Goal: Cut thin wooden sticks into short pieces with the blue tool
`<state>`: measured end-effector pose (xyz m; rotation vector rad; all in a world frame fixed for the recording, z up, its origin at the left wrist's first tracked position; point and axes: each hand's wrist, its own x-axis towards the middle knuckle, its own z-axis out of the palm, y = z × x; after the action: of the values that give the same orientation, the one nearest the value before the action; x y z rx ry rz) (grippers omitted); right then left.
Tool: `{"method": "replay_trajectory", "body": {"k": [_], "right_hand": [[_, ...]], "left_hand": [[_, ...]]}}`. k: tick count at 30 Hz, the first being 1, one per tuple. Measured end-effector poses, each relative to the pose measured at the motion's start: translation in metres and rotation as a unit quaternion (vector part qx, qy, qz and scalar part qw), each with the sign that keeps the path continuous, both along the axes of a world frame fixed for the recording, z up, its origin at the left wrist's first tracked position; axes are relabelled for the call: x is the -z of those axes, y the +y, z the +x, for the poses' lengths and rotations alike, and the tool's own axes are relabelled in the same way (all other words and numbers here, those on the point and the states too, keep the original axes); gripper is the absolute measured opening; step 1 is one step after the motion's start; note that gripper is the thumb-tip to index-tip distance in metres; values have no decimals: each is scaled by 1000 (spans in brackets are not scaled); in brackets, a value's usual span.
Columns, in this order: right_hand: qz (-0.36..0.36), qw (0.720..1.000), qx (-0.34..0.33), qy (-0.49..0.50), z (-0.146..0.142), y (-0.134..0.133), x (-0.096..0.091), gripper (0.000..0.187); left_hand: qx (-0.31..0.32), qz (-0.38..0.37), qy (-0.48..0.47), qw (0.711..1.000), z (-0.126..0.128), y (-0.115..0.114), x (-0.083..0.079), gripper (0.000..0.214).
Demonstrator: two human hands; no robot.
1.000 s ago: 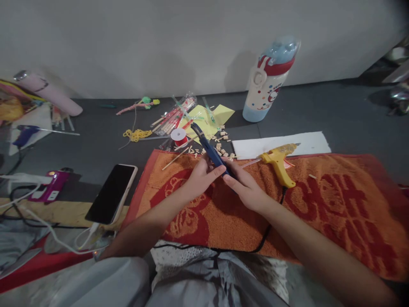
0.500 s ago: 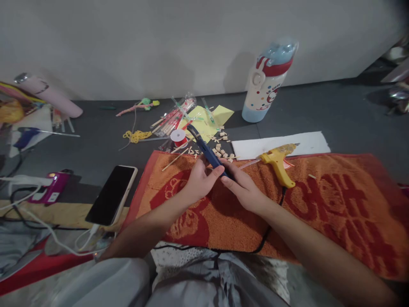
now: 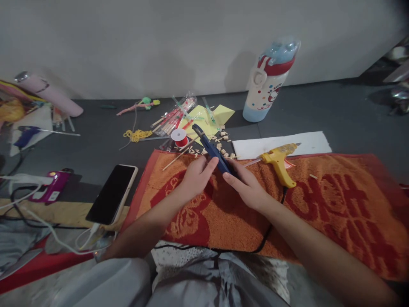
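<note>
A long dark blue hand tool (image 3: 211,149) points up and away over the near edge of the orange towel; its exact kind is unclear. My left hand (image 3: 198,177) grips its left side, thumb on top. From the right, my right hand (image 3: 244,183) wraps round the lower end, with its fingers partly hidden. Close to the tool's dark far end lie a thin wooden stick (image 3: 174,161) and a spool of red thread (image 3: 179,137). Small cut wooden pieces (image 3: 223,135) are scattered just beyond the tool. Whether the tip touches any stick I cannot tell.
A yellow glue gun (image 3: 281,162) rests on the orange towel (image 3: 236,226) and a white board (image 3: 309,143). Behind it stands a bottle (image 3: 265,94). Yellow paper (image 3: 223,114) and packaged sticks lie at the back. A phone (image 3: 111,194) and cables are on the left.
The tool has shifted slightly right and down, its far end further from the spool. Both hands still hold it; my left thumb has slid a little left.
</note>
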<state>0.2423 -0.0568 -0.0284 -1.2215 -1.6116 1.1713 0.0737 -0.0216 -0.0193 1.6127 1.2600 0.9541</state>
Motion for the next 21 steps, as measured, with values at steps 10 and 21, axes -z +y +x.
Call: {"method": "replay_trajectory", "body": {"k": [10, 21], "right_hand": [[26, 997, 3, -70, 12, 2, -3, 63], [40, 996, -75, -40, 21, 6, -10, 56]], "left_hand": [[-97, 313, 247, 912, -45, 27, -27, 21], [29, 30, -46, 998, -57, 48, -15, 50]]}}
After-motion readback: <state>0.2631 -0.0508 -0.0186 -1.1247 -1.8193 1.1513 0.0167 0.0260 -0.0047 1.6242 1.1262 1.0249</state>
